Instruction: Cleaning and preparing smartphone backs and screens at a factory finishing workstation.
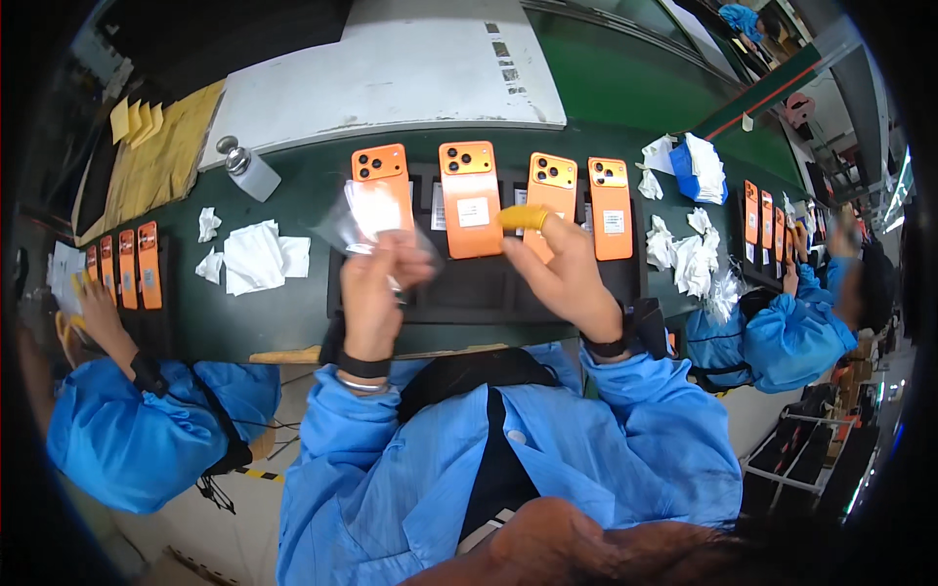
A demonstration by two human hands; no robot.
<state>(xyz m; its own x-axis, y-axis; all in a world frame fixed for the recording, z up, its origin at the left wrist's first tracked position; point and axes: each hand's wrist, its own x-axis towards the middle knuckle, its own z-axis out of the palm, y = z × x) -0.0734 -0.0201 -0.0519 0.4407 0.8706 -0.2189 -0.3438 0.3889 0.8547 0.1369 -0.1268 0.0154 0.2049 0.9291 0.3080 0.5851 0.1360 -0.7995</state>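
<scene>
Several orange phones lie back up in a row on a black tray (459, 290). My left hand (376, 288), smeared by motion, pinches a clear plastic bag (344, 220) over the leftmost phone (376, 166). The bag partly covers that phone's back. A white label sits on the phone (474, 186) beside it. My right hand (567, 273) wears a yellow finger cot (523, 218) on its index finger. Its thumb and index finger are apart, between that labelled phone and another phone (553, 171), whose lower part is hidden. The rightmost phone (611, 186) also bears a label.
Crumpled white wipes (252, 258) lie left of the tray, below a pump bottle (250, 171). More wipes (696, 256) and a blue-and-white pack (703, 168) are on the right. Co-workers in blue sit on both sides, a hand (103, 317) showing at left beside other orange phones (148, 264).
</scene>
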